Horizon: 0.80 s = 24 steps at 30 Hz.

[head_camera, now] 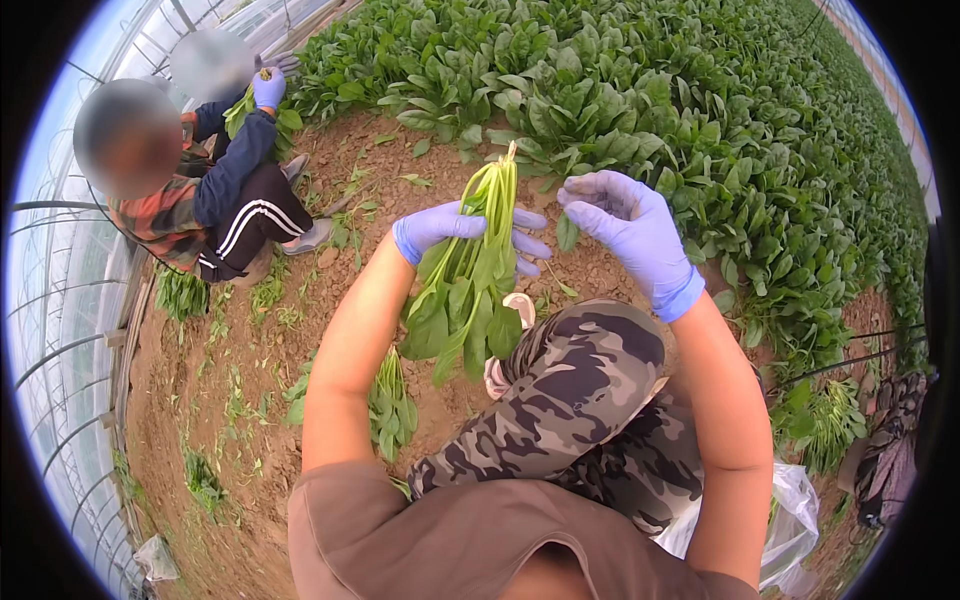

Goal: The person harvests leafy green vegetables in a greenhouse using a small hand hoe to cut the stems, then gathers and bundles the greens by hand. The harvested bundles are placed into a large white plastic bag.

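Observation:
My left hand [491,236], in a lilac disposable glove, holds a bunch of leafy greens that look like spinach [465,300]. The root ends point up and the broad leaves hang down over my wrist side. To the right of the bunch is my right hand [626,229], gloved alike, its fingers curled and the thumb near the fingertips. A single green leaf [568,232] shows just below that thumb; whether it is pinched or loose, I cannot tell. Below the hands are my bent knees in camouflage trousers [577,375].
Dense spinach-like plants [600,82] grow ahead and to the right. Cut bunches [391,409] lie on the brown soil [300,480] at my left. Co-workers [232,180] sit at the upper left beside the plastic greenhouse wall [67,337]. A clear plastic bag [791,510] lies at my right.

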Tool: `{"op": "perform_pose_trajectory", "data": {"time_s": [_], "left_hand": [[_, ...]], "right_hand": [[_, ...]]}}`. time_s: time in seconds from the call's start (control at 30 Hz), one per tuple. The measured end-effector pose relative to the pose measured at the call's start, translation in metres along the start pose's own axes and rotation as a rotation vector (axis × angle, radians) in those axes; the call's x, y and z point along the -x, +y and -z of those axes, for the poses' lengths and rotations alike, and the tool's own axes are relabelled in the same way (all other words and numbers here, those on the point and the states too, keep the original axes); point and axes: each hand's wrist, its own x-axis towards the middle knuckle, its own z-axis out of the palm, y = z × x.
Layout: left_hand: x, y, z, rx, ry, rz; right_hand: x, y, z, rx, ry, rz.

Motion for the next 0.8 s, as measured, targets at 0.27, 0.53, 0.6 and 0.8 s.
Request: {"op": "perform_pose_trajectory", "data": {"time_s": [0.27, 0.53, 0.6, 0.8], "left_hand": [[-0.039, -0.02, 0.004, -0.044, -0.203, 0.166], [-0.038, -0.007, -0.013, -0.229, -0.031, 0.141], [-0.038, -0.004, -0.017, -0.282, -0.046, 0.119], [-0.038, -0.008, -0.018, -0.235, -0.043, 0.15]], "right_hand": [[-0.011, 0.015, 0.0, 0.262, 0.04, -0.045], [-0.003, 0.021, -0.008, 0.276, 0.144, 0.049], [-0.001, 0.015, -0.009, 0.315, 0.118, 0.001], [-0.003, 0.018, -0.005, 0.372, 0.114, 0.095]]}}
